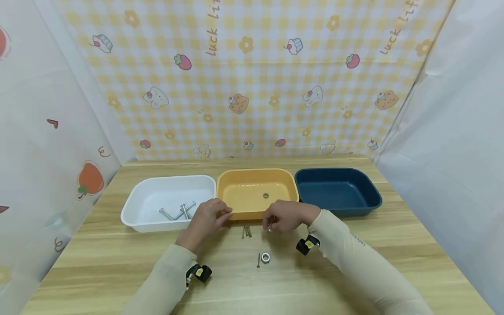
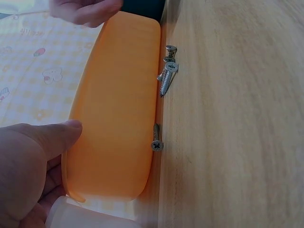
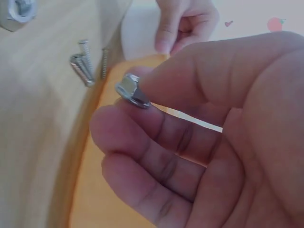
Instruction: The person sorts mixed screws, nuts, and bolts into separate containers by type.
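Note:
My left hand [image 1: 206,221] grips the front left rim of the yellow tray [image 2: 111,109], thumb against its outer wall and fingers behind the rim. Just in front of the tray's right part, my right hand [image 1: 287,214] pinches a shiny metal nut [image 3: 133,90] between thumb and index finger. Inside the yellow tray lies another nut [image 1: 265,195]. Several screws [image 1: 246,232] lie in a cluster on the table by the tray's front wall, and a single screw [image 2: 157,145] lies nearer my left hand. Closer to me are a large hex nut [image 1: 265,257] and one screw [image 1: 258,260].
On the left stands a white tray [image 1: 157,190] with several long bolts [image 1: 184,212] inside. A dark blue tray [image 1: 336,197] stands on the right, beside the yellow one. A patterned cloth [image 1: 256,87] hangs behind the wooden table [image 1: 228,284].

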### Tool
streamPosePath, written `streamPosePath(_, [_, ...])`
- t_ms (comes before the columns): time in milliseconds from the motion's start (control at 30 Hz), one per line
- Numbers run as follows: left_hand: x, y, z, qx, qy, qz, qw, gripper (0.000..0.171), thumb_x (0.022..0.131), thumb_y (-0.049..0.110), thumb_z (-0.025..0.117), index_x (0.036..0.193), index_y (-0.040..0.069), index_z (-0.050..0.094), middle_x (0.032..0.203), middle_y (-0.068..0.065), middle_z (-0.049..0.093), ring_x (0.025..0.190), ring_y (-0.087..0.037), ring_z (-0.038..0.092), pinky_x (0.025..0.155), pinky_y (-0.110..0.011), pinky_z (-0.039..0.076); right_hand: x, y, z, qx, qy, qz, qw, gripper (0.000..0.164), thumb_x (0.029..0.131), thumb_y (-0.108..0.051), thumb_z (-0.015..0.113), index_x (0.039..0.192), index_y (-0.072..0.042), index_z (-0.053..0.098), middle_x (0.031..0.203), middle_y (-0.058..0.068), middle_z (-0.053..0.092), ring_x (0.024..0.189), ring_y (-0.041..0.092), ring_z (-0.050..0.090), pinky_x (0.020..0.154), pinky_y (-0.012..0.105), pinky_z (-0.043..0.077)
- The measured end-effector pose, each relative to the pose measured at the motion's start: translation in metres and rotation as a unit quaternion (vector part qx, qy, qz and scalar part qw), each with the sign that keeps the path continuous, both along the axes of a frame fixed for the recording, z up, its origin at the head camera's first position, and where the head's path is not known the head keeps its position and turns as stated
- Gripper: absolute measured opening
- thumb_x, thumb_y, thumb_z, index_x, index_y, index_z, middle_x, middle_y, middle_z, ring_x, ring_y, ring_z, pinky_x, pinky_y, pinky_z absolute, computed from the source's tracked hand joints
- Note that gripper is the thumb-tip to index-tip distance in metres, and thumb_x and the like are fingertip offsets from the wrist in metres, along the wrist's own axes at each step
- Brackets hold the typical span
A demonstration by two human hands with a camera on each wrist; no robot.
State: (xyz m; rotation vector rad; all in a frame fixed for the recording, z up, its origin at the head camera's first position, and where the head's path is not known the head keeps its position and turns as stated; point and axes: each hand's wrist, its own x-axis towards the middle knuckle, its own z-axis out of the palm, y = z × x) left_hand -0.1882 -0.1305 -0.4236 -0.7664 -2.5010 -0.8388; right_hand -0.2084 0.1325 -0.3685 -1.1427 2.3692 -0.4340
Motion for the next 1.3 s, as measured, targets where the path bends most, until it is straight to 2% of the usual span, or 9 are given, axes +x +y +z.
streamPosePath(167, [0.001,0.000,0.000,0.002,0.000,-0.004,1.0000,0.009,0.078,0.004,0.080,0.081,0.008,0.072,0.080,0.000,0.067,0.072,-0.016,0.061,0.064,-0.029,0.050,-0.005,0.001,0.008,-0.013,0.007,-0.007,1.000,0.017,0.088,-0.003,0.057,0.093,-0.011,0.071,0.076,-0.010,0.058,0.067,0.007,0.049,0.060,0.024,0.045])
streamPosePath(400, [0.000,-0.001,0.001,0.004,-0.007,-0.001,1.0000,0.008,0.079,0.005,0.079,0.081,0.009,0.072,0.081,0.001,0.067,0.072,-0.015,0.059,0.065,-0.029,0.049,-0.018,-0.001,0.020,-0.045,0.016,0.006,0.999,0.012,0.089,-0.004,0.058,0.090,-0.009,0.068,0.077,-0.008,0.058,0.067,0.008,0.052,0.064,0.026,0.048])
streamPosePath(567, [0.000,-0.001,0.001,0.002,-0.005,-0.002,1.0000,0.008,0.080,0.006,0.079,0.081,0.009,0.072,0.081,0.001,0.067,0.073,-0.014,0.060,0.065,-0.029,0.049,-0.028,-0.003,0.025,-0.053,-0.028,-0.029,0.998,0.010,0.090,-0.003,0.057,0.093,-0.005,0.066,0.078,-0.003,0.060,0.065,0.011,0.059,0.063,0.027,0.052])
streamPosePath(800, [0.000,-0.001,0.000,0.003,0.005,-0.004,1.0000,0.010,0.079,0.006,0.080,0.078,0.011,0.071,0.081,0.001,0.068,0.070,-0.012,0.058,0.061,-0.027,0.048,-0.043,-0.011,0.027,-0.071,-0.074,-0.056,0.993,0.008,0.092,-0.003,0.057,0.089,-0.007,0.063,0.075,0.003,0.058,0.064,0.017,0.059,0.063,0.034,0.055])
streamPosePath(933, [-0.001,-0.001,0.001,0.004,0.008,-0.002,1.0000,0.011,0.079,0.006,0.080,0.078,0.011,0.071,0.080,0.002,0.068,0.070,-0.012,0.058,0.062,-0.026,0.048,-0.052,-0.014,0.029,-0.071,-0.087,-0.065,0.992,0.010,0.093,-0.002,0.054,0.089,-0.007,0.062,0.079,0.009,0.060,0.068,0.024,0.061,0.068,0.041,0.056])
streamPosePath(1067, [-0.003,0.000,0.002,0.007,0.017,-0.004,0.9998,0.011,0.078,0.005,0.081,0.078,0.010,0.071,0.080,0.001,0.067,0.070,-0.012,0.058,0.062,-0.027,0.048,-0.062,-0.015,0.028,-0.072,-0.084,-0.082,0.990,0.012,0.096,-0.002,0.052,0.089,-0.007,0.061,0.085,0.017,0.062,0.070,0.028,0.063,0.068,0.040,0.055])
streamPosePath(1200, [-0.002,0.000,0.002,0.006,0.016,-0.002,0.9998,0.011,0.078,0.005,0.081,0.078,0.009,0.071,0.080,0.001,0.067,0.071,-0.014,0.059,0.063,-0.028,0.049,-0.068,-0.015,0.023,-0.069,-0.084,-0.103,0.989,0.011,0.094,-0.001,0.055,0.088,-0.007,0.062,0.082,0.012,0.061,0.068,0.022,0.063,0.064,0.034,0.054])
streamPosePath(1300, [0.001,-0.001,0.001,0.003,0.005,0.001,1.0000,0.010,0.078,0.004,0.080,0.079,0.009,0.071,0.080,0.000,0.067,0.072,-0.015,0.060,0.064,-0.029,0.050,-0.071,-0.016,0.018,-0.063,-0.110,-0.108,0.986,0.008,0.093,0.000,0.056,0.090,-0.005,0.062,0.082,0.007,0.061,0.069,0.019,0.062,0.066,0.032,0.054])
